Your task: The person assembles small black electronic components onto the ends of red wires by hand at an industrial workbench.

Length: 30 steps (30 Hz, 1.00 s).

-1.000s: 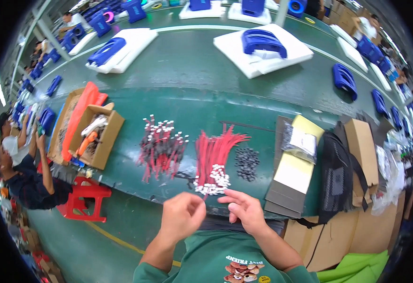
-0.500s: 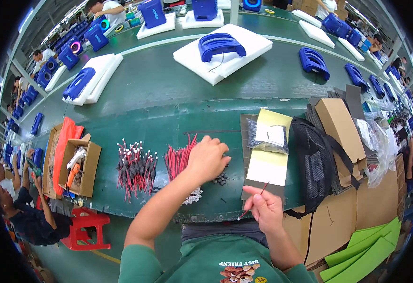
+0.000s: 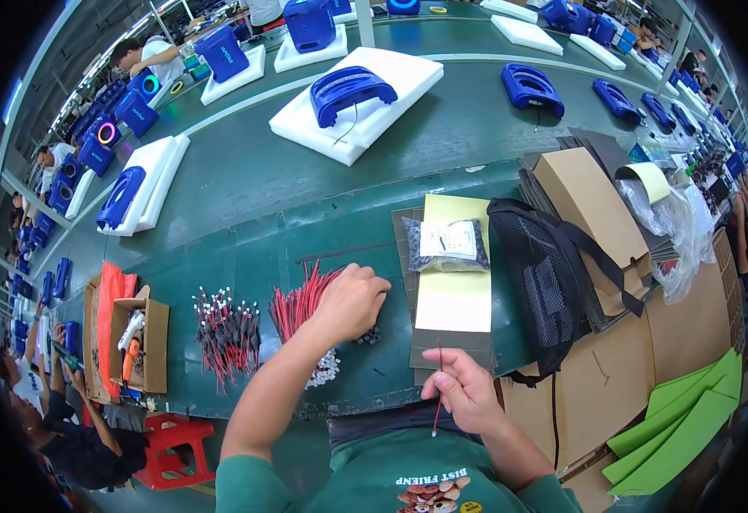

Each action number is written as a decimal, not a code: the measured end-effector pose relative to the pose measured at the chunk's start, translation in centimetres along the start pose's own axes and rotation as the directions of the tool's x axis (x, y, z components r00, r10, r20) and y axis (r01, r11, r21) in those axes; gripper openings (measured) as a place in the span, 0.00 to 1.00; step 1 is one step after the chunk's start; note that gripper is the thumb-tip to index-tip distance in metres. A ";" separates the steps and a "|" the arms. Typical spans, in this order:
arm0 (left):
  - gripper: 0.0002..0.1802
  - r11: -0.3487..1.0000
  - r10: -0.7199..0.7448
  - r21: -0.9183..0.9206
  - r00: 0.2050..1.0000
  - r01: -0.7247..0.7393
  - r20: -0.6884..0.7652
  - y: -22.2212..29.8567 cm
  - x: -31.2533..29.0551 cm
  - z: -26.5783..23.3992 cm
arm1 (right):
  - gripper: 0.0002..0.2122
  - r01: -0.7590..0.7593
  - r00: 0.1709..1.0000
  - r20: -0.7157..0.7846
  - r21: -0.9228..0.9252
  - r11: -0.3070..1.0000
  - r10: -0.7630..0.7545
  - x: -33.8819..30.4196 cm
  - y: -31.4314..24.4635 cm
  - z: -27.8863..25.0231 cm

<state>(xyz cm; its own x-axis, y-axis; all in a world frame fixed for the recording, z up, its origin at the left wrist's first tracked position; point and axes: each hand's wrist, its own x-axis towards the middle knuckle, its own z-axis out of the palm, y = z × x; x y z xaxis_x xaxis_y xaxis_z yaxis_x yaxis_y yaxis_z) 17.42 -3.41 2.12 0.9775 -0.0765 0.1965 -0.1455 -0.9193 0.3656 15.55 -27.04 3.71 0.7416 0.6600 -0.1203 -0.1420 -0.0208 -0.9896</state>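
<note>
Between the thumb and fingers of my right hand (image 3: 464, 389) is a thin red and black wire (image 3: 439, 410), upright, its white connector at the lower end. My left hand (image 3: 353, 301) is palm down beside a bundle of red wires (image 3: 293, 303), fingers curled together; its fingertips are hidden, so I cannot see what they hold. Small black pieces (image 3: 368, 336) lie just below it. A heap of small white connectors (image 3: 324, 369) sits near my left forearm. Further left lies a bunch of wires with black sleeves and white ends (image 3: 229, 333).
A bag of black parts (image 3: 447, 246) rests on yellow and grey sheets (image 3: 453, 308). To the right are a black mesh backpack (image 3: 532, 274) and cardboard (image 3: 592, 214). At left stands an open box (image 3: 156, 350) with an orange-handled tool. Blue housings (image 3: 353, 92) lie beyond on the line.
The view has shifted, moving the table's contents leftward in the picture. The wire in my right hand has turned from slanted to nearly upright. My left hand stays by the red wires.
</note>
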 end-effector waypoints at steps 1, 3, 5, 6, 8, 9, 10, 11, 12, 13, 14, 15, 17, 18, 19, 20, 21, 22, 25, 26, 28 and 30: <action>0.07 1.000 0.007 -0.004 1.000 -0.007 0.006 0.9 -0.3 -0.8 | 0.12 -0.032 0.999 0.004 0.039 0.999 0.032 0.0 0.2 -0.2; 0.07 0.878 -0.108 -0.472 0.994 0.081 -0.030 3.1 -1.5 -2.8 | 0.11 -0.067 0.998 0.000 0.078 0.995 0.067 -0.2 0.3 -0.4; 0.06 0.261 -0.269 -0.949 0.958 0.176 0.103 5.2 -3.4 -2.0 | 0.08 -0.044 0.998 -0.043 0.177 0.983 0.053 -0.1 0.1 -0.2; 0.07 0.019 -0.237 -0.993 0.966 0.115 0.107 6.0 -4.3 -1.6 | 0.08 -0.045 0.998 -0.040 0.179 0.983 0.052 0.3 -0.1 0.1; 0.07 -0.252 -0.299 -0.967 0.946 0.048 0.125 7.1 -5.4 -0.3 | 0.05 0.283 0.956 -0.082 0.007 0.959 -0.282 0.9 -0.2 0.7; 0.07 -0.350 -0.315 -0.936 0.938 0.027 0.144 7.4 -5.7 0.1 | 0.05 0.281 0.957 -0.080 0.003 0.960 -0.280 1.0 -0.3 0.8; 0.07 -0.353 -0.316 -0.935 0.938 0.024 0.143 7.8 -5.9 0.3 | 0.05 0.241 0.970 -0.043 0.014 0.970 -0.240 0.9 -0.3 1.0; 0.07 -0.437 -0.351 -0.899 0.923 -0.011 0.159 8.1 -6.0 0.4 | 0.05 0.201 0.980 -0.005 0.023 0.979 -0.201 0.9 -0.4 1.0; 0.06 -0.516 -0.381 -0.855 0.907 -0.049 0.177 8.3 -6.1 0.5 | 0.05 0.201 0.980 -0.004 0.019 0.979 -0.201 0.9 -0.4 1.1; 0.06 -0.517 -0.381 -0.854 0.908 -0.052 0.175 8.6 -6.1 0.5 | 0.05 0.158 0.987 0.005 0.034 0.987 -0.158 0.8 -0.3 1.2; 0.06 -0.517 -0.412 -0.853 0.893 -0.064 0.183 8.8 -6.1 0.5 | 0.05 0.114 0.993 0.016 0.048 0.992 -0.115 0.7 -0.3 1.3; 0.06 -0.517 -0.441 -0.853 0.877 -0.074 0.192 8.9 -6.2 0.5 | 0.05 0.116 0.993 0.015 0.047 0.992 -0.117 0.7 -0.1 1.4; 0.06 -0.520 -0.418 -0.850 0.892 -0.079 0.173 8.8 -6.4 0.5 | 0.05 0.115 0.993 -0.019 0.099 0.988 -0.114 0.7 0.3 1.6; 0.07 -0.524 -0.398 -0.848 0.904 -0.086 0.154 8.8 -6.5 0.5 | 0.05 0.116 0.993 -0.020 0.098 0.988 -0.114 0.6 0.3 1.6; 0.07 -0.524 -0.397 -0.847 0.905 -0.086 0.154 8.7 -6.6 0.7 | 0.05 0.097 0.995 -0.020 0.096 0.991 -0.096 0.6 0.3 1.6; 0.08 -0.492 -0.403 -0.865 0.906 -0.097 0.128 8.7 -6.7 0.8 | 0.06 0.078 0.997 -0.021 0.094 0.993 -0.077 0.6 0.3 1.5; 0.08 -0.460 -0.409 -0.881 0.907 -0.108 0.101 8.6 -6.7 0.9 | 0.06 0.079 0.997 -0.022 0.092 0.993 -0.077 0.6 0.1 1.5; 0.08 -0.461 -0.407 -0.881 0.908 -0.108 0.102 8.8 -6.6 0.9 | 0.06 0.074 0.997 -0.023 0.095 0.993 -0.073 0.7 -0.2 1.5; 0.09 -0.409 -0.475 -0.911 0.865 -0.056 0.160 9.1 -6.7 0.9 | 0.06 0.090 0.996 -0.026 0.109 0.990 -0.088 0.9 -0.1 1.6; 0.09 -0.415 -0.423 -0.910 0.889 -0.018 0.175 9.0 -6.9 1.3 | 0.06 0.109 0.994 -0.026 0.121 0.987 -0.107 1.0 0.0 1.7; 0.09 -0.422 -0.369 -0.907 0.910 0.019 0.191 8.7 -7.0 2.0 | 0.06 0.079 0.997 -0.035 0.174 0.982 -0.074 1.1 -0.2 2.2; 0.09 -0.334 -0.468 -0.923 0.883 -0.193 -0.016 8.1 -6.7 2.2 | 0.06 0.050 0.998 -0.040 0.227 0.973 -0.042 0.9 -0.5 2.2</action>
<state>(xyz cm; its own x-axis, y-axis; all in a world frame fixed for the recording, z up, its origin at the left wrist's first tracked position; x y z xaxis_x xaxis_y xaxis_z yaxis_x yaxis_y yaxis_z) 10.02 -11.19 1.77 0.9293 0.3690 0.0169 -0.2814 0.6777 0.6794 14.83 -24.74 4.22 0.7723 0.6301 -0.0816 -0.2499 0.1832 -0.9508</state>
